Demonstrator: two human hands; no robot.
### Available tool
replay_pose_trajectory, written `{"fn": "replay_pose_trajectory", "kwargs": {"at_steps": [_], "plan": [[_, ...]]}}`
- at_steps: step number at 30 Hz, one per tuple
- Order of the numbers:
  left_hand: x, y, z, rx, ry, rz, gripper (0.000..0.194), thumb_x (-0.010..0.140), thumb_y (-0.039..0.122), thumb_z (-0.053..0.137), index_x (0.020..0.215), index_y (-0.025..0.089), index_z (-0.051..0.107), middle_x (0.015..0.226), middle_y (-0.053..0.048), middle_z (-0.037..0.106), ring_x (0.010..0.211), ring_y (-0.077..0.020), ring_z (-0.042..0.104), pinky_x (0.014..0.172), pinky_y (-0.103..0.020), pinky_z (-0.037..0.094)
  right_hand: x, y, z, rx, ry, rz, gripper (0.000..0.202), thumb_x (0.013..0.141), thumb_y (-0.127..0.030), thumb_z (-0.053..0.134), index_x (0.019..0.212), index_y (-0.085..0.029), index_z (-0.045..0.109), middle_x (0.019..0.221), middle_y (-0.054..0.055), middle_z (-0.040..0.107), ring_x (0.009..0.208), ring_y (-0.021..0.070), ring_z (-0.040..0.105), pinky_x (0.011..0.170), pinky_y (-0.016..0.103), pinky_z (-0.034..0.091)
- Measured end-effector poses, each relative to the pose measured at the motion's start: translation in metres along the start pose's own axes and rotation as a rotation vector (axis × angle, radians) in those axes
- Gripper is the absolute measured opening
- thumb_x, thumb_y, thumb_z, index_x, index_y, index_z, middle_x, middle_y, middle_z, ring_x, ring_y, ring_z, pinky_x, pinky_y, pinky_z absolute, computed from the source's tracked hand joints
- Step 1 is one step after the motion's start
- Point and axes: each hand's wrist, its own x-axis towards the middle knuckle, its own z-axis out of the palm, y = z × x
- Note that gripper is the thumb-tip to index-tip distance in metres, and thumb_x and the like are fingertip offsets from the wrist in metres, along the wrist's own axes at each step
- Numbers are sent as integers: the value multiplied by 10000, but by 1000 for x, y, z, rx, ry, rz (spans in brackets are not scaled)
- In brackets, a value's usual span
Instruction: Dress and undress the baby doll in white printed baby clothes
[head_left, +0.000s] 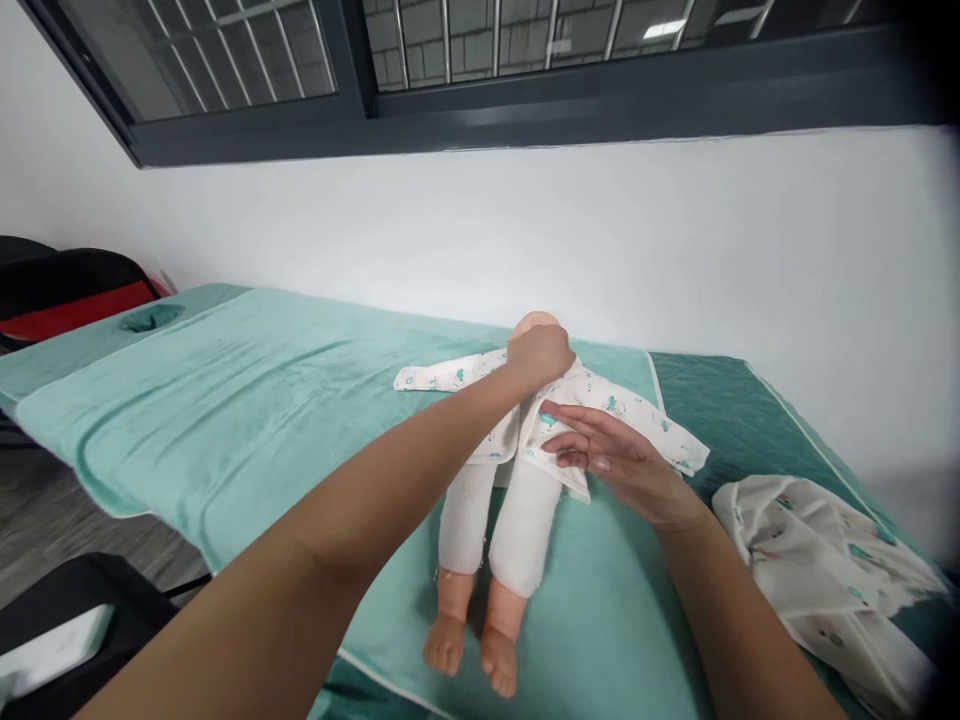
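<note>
Left hand (541, 353) curled over doll (525, 525) (can't tell grip); right hand (619, 455) loosely spread.

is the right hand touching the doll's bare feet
Apart. The head view shows the right hand over the printed shirt, with white trouser legs between it and the bare feet.

Matt cloth shirt (534, 438), velvety sheet (247, 410)

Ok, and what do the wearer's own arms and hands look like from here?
Both the left forearm and right forearm are bare, with no sleeves in view. The left hand and right hand are ungloved. No watch, bracelet or marking shows; the left fingers are mostly hidden.
</note>
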Motion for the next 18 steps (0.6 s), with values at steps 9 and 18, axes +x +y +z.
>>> {"fn": "replay_pose_trajectory", "kwargs": {"at_steps": [9, 18], "plan": [[-5, 4, 4, 122, -58, 160, 406, 736, 414, 692, 1096, 227, 669, 1322, -99, 611, 1216, -316, 534, 933, -450, 488, 1, -2, 5, -34, -2, 14, 535, 854, -362, 696, 1372, -342, 566, 1540, 40, 444, 926, 190, 619, 859, 359, 494], [0, -5, 2, 55, -61, 120, 327, 771, 477, 657, 975, 224, 692, 1105, -71, 706, 1095, -280, 614, 898, -404, 496, -1, -5, 7, -73, -29, 6, 496, 879, -349, 666, 1366, -352, 571, 1600, 25, 341, 860, 169, 601, 798, 349, 486]]}}
